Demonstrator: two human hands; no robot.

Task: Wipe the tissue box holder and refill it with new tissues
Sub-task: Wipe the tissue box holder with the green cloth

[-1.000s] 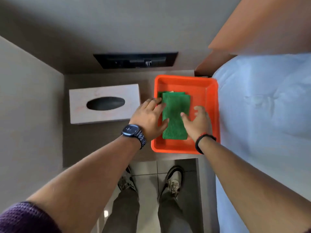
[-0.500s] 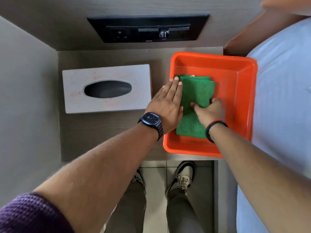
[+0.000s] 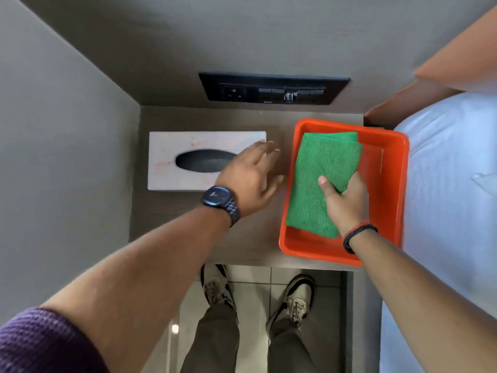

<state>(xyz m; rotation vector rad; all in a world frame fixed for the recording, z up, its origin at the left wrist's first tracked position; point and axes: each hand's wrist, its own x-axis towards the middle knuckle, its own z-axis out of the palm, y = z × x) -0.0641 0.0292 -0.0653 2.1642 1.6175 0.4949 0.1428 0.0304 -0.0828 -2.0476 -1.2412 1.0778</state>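
Observation:
A pale stone-look tissue box holder [image 3: 172,146] with a dark oval slot and faint reddish stains lies on the brown bedside shelf [image 3: 188,227]. No tissue shows in the slot. My left hand [image 3: 250,179], fingers spread and holding nothing, hovers over the holder's right end. To the right stands an orange tray [image 3: 387,168]. A folded green cloth [image 3: 320,179] is lifted above the tray, and my right hand [image 3: 344,200] grips its right edge, thumb on top.
A black socket and switch panel [image 3: 271,88] is set in the wall behind the shelf. A bed with a light blue sheet [image 3: 446,184] borders the tray on the right. A grey wall closes the left side. My shoes stand on tiles below.
My left hand left the cloth and moved left over the holder's right end. My right hand closed on the cloth and raised it from the tray floor.

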